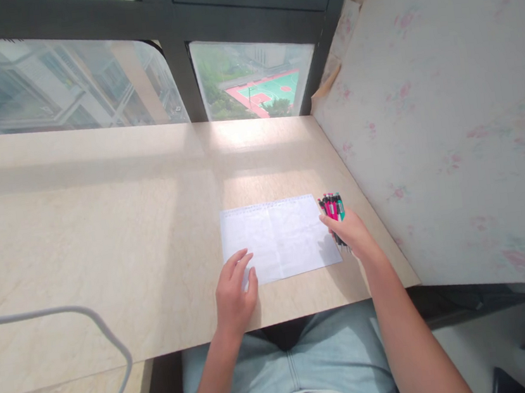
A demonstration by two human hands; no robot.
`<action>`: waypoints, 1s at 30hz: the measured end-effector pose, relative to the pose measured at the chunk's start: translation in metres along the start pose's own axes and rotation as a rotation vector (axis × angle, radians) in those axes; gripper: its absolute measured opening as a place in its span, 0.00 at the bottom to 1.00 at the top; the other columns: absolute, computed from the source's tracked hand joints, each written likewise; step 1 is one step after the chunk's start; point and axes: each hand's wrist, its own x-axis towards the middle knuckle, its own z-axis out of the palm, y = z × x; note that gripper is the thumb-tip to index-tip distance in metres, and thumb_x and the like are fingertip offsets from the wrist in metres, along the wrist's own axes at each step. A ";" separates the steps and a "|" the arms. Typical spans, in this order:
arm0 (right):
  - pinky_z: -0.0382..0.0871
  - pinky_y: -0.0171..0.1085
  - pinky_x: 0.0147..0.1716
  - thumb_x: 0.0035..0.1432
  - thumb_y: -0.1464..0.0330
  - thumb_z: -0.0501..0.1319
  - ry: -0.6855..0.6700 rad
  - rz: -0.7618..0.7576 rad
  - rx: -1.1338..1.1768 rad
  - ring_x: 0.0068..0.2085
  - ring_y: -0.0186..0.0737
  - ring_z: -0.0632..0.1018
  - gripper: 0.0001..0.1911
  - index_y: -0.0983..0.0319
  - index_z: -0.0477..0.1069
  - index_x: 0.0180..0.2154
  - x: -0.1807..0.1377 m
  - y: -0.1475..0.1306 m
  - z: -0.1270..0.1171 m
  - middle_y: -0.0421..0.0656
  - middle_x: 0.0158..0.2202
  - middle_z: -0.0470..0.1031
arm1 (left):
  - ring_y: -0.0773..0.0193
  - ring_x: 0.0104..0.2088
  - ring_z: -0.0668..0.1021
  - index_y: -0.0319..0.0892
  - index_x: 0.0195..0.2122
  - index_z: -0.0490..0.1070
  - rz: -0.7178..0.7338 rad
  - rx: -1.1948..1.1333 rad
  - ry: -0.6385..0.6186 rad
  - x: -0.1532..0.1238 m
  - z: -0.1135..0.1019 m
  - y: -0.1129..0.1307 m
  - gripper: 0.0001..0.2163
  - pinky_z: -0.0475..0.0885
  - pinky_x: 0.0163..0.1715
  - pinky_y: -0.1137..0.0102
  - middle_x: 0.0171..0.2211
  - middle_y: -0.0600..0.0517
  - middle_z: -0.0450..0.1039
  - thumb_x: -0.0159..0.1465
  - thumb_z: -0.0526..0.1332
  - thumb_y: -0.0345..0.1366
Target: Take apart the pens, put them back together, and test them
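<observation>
A white sheet of paper (277,239) lies flat on the pale stone-look desk (105,241), near its front right corner. My left hand (233,292) rests on the desk with its fingers stretched out, fingertips touching the paper's lower left corner. My right hand (350,230) is closed round a bundle of several pens (332,206), pink, green and black, held upright at the paper's right edge.
A papered wall panel (449,122) closes off the desk's right side. Windows (62,87) run along the back edge. A white cable (102,331) loops over the desk's front left. My legs in light jeans (311,356) sit under the front edge.
</observation>
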 end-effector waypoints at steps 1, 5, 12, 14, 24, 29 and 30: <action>0.68 0.35 0.24 0.54 0.54 0.61 -0.046 -0.030 0.076 0.25 0.40 0.76 0.17 0.62 0.71 0.36 -0.010 -0.013 0.012 0.43 0.27 0.75 | 0.54 0.54 0.74 0.45 0.50 0.72 -0.088 -0.133 0.033 0.001 0.001 0.005 0.12 0.70 0.54 0.56 0.53 0.45 0.73 0.66 0.58 0.36; 0.69 0.36 0.28 0.53 0.55 0.64 -0.255 -0.224 0.182 0.28 0.39 0.76 0.16 0.60 0.71 0.36 -0.044 -0.065 0.072 0.41 0.30 0.76 | 0.54 0.54 0.75 0.45 0.57 0.65 -0.460 -0.794 0.041 0.013 0.010 0.024 0.18 0.72 0.52 0.58 0.57 0.43 0.70 0.66 0.57 0.42; 0.68 0.37 0.34 0.56 0.60 0.63 -0.242 -0.409 0.061 0.37 0.43 0.77 0.14 0.60 0.70 0.42 -0.063 -0.115 0.142 0.44 0.36 0.78 | 0.63 0.48 0.78 0.40 0.47 0.74 -0.850 -1.432 0.289 0.043 0.007 0.023 0.13 0.73 0.46 0.73 0.47 0.48 0.78 0.68 0.56 0.40; 0.68 0.37 0.38 0.59 0.60 0.61 -0.217 -0.457 0.038 0.39 0.43 0.77 0.13 0.60 0.70 0.42 -0.064 -0.119 0.150 0.44 0.37 0.77 | 0.65 0.45 0.79 0.40 0.45 0.75 -0.871 -1.520 0.336 0.047 0.002 0.019 0.12 0.73 0.45 0.74 0.42 0.49 0.80 0.68 0.55 0.38; 0.69 0.40 0.41 0.55 0.69 0.60 -0.277 -0.470 0.040 0.41 0.44 0.77 0.17 0.59 0.68 0.48 -0.053 -0.134 0.163 0.44 0.40 0.77 | 0.65 0.37 0.80 0.41 0.42 0.75 -0.751 -1.312 0.245 0.054 -0.023 -0.005 0.11 0.74 0.34 0.74 0.41 0.50 0.79 0.58 0.67 0.32; 0.71 0.37 0.37 0.57 0.64 0.59 -0.353 -0.354 0.283 0.37 0.40 0.78 0.13 0.59 0.66 0.44 -0.042 -0.132 0.176 0.40 0.37 0.76 | 0.63 0.34 0.80 0.42 0.48 0.71 -0.737 -1.022 0.194 0.059 -0.041 -0.019 0.21 0.72 0.29 0.72 0.43 0.47 0.78 0.53 0.70 0.34; 0.72 0.37 0.36 0.57 0.63 0.59 -0.359 -0.333 0.325 0.36 0.39 0.78 0.12 0.59 0.66 0.44 -0.040 -0.130 0.180 0.40 0.37 0.76 | 0.63 0.34 0.80 0.42 0.51 0.69 -0.727 -0.936 0.177 0.060 -0.046 -0.023 0.24 0.71 0.27 0.73 0.43 0.46 0.78 0.53 0.70 0.35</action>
